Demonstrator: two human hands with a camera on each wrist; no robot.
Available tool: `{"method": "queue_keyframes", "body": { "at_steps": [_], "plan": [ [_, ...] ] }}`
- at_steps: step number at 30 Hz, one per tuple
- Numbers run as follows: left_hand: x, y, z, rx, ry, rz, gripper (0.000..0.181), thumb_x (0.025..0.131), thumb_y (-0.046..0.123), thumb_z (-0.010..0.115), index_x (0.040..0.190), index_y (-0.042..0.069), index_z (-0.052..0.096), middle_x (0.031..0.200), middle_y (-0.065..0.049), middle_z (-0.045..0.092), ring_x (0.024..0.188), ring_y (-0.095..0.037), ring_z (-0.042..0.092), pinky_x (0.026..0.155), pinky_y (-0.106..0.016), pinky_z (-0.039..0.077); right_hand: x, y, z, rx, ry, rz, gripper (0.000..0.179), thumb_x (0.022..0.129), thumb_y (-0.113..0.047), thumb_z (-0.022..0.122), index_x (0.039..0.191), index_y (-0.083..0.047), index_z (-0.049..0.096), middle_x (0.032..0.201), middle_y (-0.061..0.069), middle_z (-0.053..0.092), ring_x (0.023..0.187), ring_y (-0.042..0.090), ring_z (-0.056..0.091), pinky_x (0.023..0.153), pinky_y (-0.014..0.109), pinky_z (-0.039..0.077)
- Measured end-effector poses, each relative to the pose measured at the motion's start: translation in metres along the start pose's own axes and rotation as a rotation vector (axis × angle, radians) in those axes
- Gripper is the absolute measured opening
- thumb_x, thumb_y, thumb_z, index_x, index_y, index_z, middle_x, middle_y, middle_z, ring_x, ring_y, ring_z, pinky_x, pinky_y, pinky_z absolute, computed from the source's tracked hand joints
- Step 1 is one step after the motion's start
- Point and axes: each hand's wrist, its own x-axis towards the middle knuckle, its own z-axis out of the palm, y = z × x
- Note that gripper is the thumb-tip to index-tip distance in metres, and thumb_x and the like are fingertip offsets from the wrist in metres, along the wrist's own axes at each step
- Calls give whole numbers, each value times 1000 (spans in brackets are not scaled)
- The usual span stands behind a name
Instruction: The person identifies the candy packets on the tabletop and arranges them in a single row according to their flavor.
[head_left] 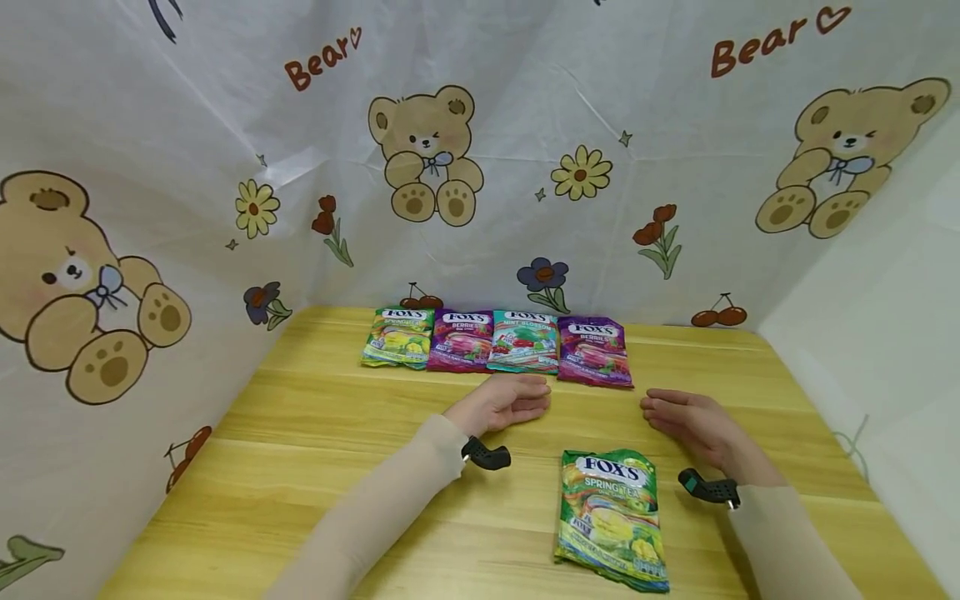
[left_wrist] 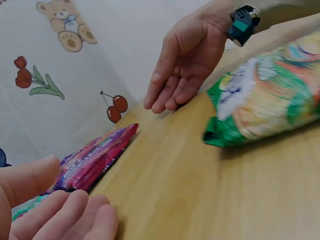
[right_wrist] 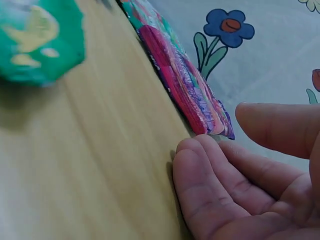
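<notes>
Near the front of the table lies a green Fox's Spring Tea candy bag (head_left: 612, 521), apart from both hands. My left hand (head_left: 508, 402) is held just in front of the back row of bags, fingers relaxed and holding nothing. To the right, my right hand (head_left: 693, 425) rests low over the table with loosely bent fingers and nothing in it. The purple Berries bag (head_left: 595, 352) at the row's right end is nearest to it. Beside that bag lie a teal Mint Blossom bag (head_left: 523, 342), another purple Berries bag (head_left: 461, 340) and a yellow-green Spring Tea bag (head_left: 398, 337).
The wooden table (head_left: 300, 467) meets a white cloth (head_left: 510, 242) printed with bears and flowers at the back and left. A white wall (head_left: 862, 333) borders the right side, where a thin cord (head_left: 855, 446) hangs. Each wrist wears a small black camera.
</notes>
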Motion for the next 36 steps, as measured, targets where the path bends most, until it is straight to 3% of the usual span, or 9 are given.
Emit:
{"method": "queue_keyframes", "body": {
  "at_steps": [6,12,20,28,36],
  "plan": [
    [-17,-8,-14,38,-20,-25,44,100,8,66,143,0,58,131,-15,70,122,-28,69,111,-43,53,-21,11,5,51,-52,11,75,105,-22,61,158,13,20,125,-6,72,111,8,71,98,23,58],
    [-36,-21,-17,88,-63,-48,44,102,6,63,143,-5,55,133,-19,69,119,-26,70,111,-43,53,-37,15,3,40,-111,34,70,108,-21,55,156,17,20,125,-3,71,112,9,70,99,26,58],
    [-68,-32,-9,167,-135,-82,36,102,9,64,135,-6,62,129,-20,71,114,-26,73,105,-43,56,-58,20,0,114,-202,77,59,109,-21,54,153,14,34,127,-3,72,115,12,70,102,29,57],
    [-86,-42,-3,191,-191,-102,34,103,14,64,130,-6,64,125,-20,72,117,-29,71,104,-44,57,-73,30,5,240,-287,136,41,111,-19,49,146,2,54,127,1,72,117,17,70,105,36,56],
    [-105,-54,5,198,-282,-148,37,104,16,62,133,-7,63,129,-18,71,117,-26,71,102,-42,58,-90,35,11,273,-380,150,35,113,-20,41,135,-8,65,126,4,73,116,20,70,104,39,57]
  ]
}}
